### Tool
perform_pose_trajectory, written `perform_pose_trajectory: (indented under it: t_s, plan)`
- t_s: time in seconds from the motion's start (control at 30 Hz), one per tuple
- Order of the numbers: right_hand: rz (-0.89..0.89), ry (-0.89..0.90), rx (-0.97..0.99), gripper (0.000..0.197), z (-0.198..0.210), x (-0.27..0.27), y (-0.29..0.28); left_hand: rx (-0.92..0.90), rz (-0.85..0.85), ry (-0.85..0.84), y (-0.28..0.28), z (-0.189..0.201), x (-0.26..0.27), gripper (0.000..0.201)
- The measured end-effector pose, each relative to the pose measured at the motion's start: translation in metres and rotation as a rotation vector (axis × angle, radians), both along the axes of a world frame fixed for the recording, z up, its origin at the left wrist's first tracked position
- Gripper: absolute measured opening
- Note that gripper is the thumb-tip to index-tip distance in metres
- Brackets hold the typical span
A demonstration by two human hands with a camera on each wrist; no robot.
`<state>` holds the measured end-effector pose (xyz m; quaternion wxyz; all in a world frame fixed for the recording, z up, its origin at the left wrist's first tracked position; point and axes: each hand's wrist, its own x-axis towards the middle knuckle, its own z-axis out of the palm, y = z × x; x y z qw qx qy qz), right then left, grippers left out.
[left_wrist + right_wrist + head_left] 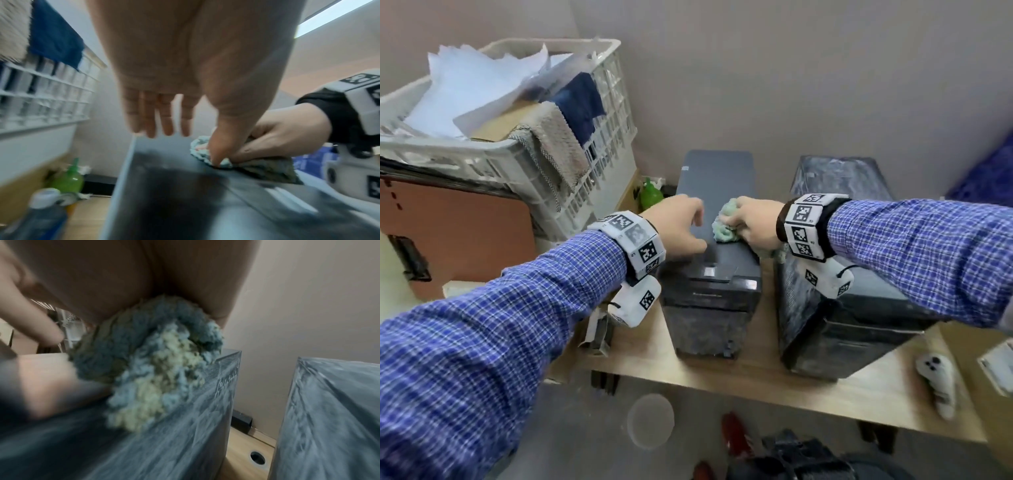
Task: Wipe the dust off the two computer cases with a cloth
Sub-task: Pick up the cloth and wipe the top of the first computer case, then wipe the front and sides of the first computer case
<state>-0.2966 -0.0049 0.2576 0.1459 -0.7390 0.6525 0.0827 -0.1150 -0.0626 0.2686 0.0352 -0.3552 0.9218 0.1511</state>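
Note:
Two dark computer cases stand side by side on a wooden table. The left case (714, 185) has a smooth grey top; the right case (835, 178) is streaked with pale dust. My right hand (755, 222) grips a bunched light-green cloth (724, 226) and holds it on the left case's top near its right edge. In the right wrist view the cloth (156, 363) bulges out under my palm, with the dusty side of the left case (185, 426) below and the right case (333, 410) beyond. My left hand (681, 228) hovers over the left case with straight fingers (164, 113), thumb touching the top beside the cloth (200, 149).
A white lattice crate (599, 144) with papers and towels stands at the back left. A green bottle (650, 195) sits between crate and left case. A white controller (936, 380) lies on the table (756, 377) at the front right. The wall is close behind the cases.

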Motion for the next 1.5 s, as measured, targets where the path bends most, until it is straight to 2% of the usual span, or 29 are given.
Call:
perform_pose_trajectory:
  t_s: [0.07,0.13,0.23,0.27,0.4,0.43,0.5,0.57,0.63,0.7,0.8,0.9,1.0,1.13,1.37,1.5]
  plan:
    - [-0.025,-0.105,-0.066,0.031,-0.005,-0.005,0.012,0.074,-0.087,0.111,0.020,-0.005,-0.006,0.030]
    - [-0.042,-0.174,-0.060,0.039,-0.011,-0.010,0.025,0.102,-0.205,0.110,0.039,-0.014,-0.012,0.037]
    - [-0.100,-0.287,-0.092,0.042,-0.011,-0.005,0.050,0.023,-0.323,0.096,0.053,-0.025,-0.018,0.048]
    - [-0.138,-0.286,-0.095,0.045,-0.012,-0.004,0.054,0.006,-0.320,0.086,0.053,-0.027,-0.020,0.049]
    - [-0.285,-0.297,-0.091,0.077,-0.004,0.006,0.052,-0.081,-0.220,0.075,0.052,-0.009,-0.025,0.044]
    - [-0.285,-0.333,-0.114,0.076,-0.001,0.008,0.047,-0.095,-0.188,0.110,0.050,-0.002,-0.026,0.038]
    - [-0.246,-0.446,-0.162,0.056,0.003,0.011,0.039,-0.113,-0.151,0.142,0.047,0.012,-0.029,0.032]
    - [-0.207,-0.540,-0.143,0.038,0.011,0.011,0.038,-0.109,-0.153,0.101,0.046,0.023,-0.034,0.028]
    - [-0.185,-0.586,-0.083,0.037,0.021,-0.004,0.038,-0.117,-0.140,0.065,0.048,0.031,-0.042,0.027]
    - [-0.207,-0.534,-0.087,0.041,0.033,-0.036,0.038,-0.165,-0.133,0.072,0.054,0.037,-0.055,0.028]
    - [-0.344,-0.291,-0.199,0.049,0.053,-0.105,0.036,-0.184,-0.244,0.109,0.075,0.043,-0.085,0.042]
    - [-0.524,-0.087,-0.221,0.041,0.062,-0.190,0.036,-0.187,-0.418,0.010,0.097,0.037,-0.122,0.061]
    - [-0.681,0.020,-0.194,0.037,0.050,-0.265,0.037,-0.141,-0.474,-0.106,0.112,0.023,-0.155,0.077]
    - [-0.746,0.003,-0.163,0.041,0.014,-0.313,0.029,-0.121,-0.472,-0.226,0.123,0.002,-0.180,0.094]
    - [-0.704,-0.181,-0.113,0.066,-0.043,-0.345,-0.021,-0.146,-0.481,-0.303,0.131,-0.011,-0.199,0.093]
    - [-0.773,-0.208,-0.132,0.059,-0.033,-0.321,-0.016,-0.198,-0.503,-0.310,0.135,-0.014,-0.204,0.094]
